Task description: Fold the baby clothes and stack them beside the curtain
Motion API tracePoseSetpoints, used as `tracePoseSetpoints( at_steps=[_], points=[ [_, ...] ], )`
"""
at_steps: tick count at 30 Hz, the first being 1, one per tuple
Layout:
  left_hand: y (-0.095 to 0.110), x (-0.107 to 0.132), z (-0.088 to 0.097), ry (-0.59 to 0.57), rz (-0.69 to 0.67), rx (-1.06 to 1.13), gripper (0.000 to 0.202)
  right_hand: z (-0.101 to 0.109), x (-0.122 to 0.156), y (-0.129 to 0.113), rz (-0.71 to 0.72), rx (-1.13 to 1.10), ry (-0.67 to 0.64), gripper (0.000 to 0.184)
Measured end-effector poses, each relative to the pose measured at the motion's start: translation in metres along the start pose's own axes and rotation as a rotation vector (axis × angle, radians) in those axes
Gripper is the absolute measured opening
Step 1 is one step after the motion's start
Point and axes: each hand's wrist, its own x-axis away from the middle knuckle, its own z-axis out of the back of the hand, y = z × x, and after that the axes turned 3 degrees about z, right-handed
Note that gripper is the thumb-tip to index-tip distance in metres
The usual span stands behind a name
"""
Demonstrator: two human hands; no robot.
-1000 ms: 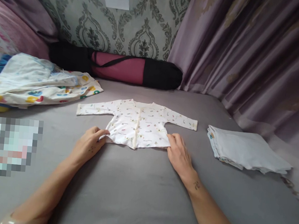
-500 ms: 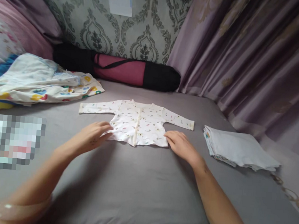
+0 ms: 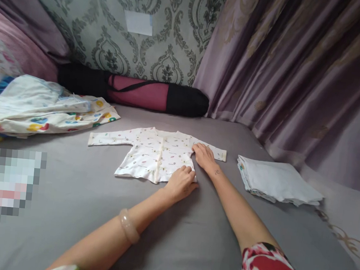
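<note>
A small white baby shirt (image 3: 145,157) with tiny printed motifs and a cream button band lies spread flat on the grey bed sheet, sleeves stretched out to both sides. At its lower right corner, my left hand (image 3: 181,184) has its fingers curled down on the hem. My right hand (image 3: 204,157) is closed at the base of the right sleeve, by the armpit, covering part of it. The fingertips of both hands are partly hidden against the cloth. A pale bangle (image 3: 128,226) circles my left wrist.
Folded white cloths (image 3: 281,181) lie in a stack at right. A rumpled, colourfully printed cloth (image 3: 52,117) is heaped at left, above a blurred-out item (image 3: 8,183). A long black and maroon bag (image 3: 139,93) rests along the wall; purple curtains (image 3: 246,61) hang at right.
My left hand has moved from the shirt's lower left side across to its lower right corner. My right hand has gone up from the hem to the sleeve base. The view has shifted slightly.
</note>
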Motion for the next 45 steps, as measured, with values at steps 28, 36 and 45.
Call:
tracePoseSetpoints(
  at_steps=[28, 36, 45],
  points=[
    [0.021, 0.035, -0.008, -0.051, -0.489, 0.224, 0.057, -0.024, -0.012, -0.058, -0.016, -0.397, -0.142, 0.065],
    [-0.034, 0.064, 0.052, -0.028, -0.254, 0.494, 0.025, -0.011, -0.005, -0.069, 0.022, -0.388, -0.042, 0.052],
    [-0.112, 0.083, 0.046, 0.130, 0.185, 0.325, 0.033, 0.026, 0.029, -0.115, 0.324, -0.688, -0.124, 0.025]
  ],
)
